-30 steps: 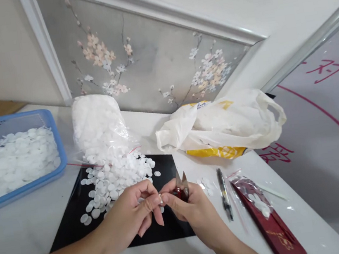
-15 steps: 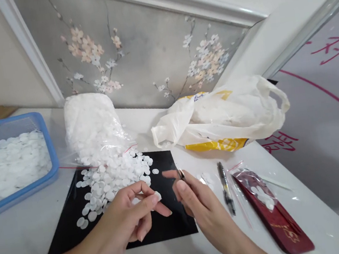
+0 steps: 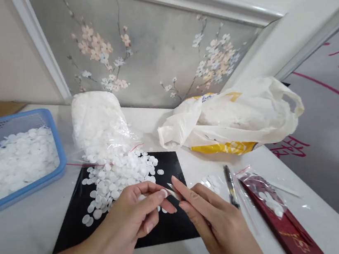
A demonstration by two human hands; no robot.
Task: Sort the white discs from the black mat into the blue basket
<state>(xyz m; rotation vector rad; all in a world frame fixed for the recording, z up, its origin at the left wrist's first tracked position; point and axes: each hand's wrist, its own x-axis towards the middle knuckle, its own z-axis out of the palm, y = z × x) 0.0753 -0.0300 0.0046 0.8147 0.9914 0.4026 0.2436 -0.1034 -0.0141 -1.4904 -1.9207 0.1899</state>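
My left hand (image 3: 143, 209) pinches a small white disc (image 3: 164, 193) between thumb and forefinger, over the black sheet (image 3: 176, 226). Just to the right, my right hand (image 3: 209, 213) holds a thin pointed metal tool (image 3: 171, 188), its tip close to the disc; most of the tool is hidden by the fingers. Behind my left hand, a heap of white discs (image 3: 116, 175) covers part of the sheet, spilling from a full clear plastic bag (image 3: 98, 117).
A blue basket (image 3: 58, 146) of white discs stands at the left. At the back right lies a white and yellow plastic bag (image 3: 236, 114). A black pen (image 3: 230, 185), a small clear bag of discs (image 3: 271, 201) and a dark red case (image 3: 283, 228) are at the right.
My right hand has turned palm down, and the tool now points toward the disc in my left hand. The view has shifted slightly, moving the scene rightward.
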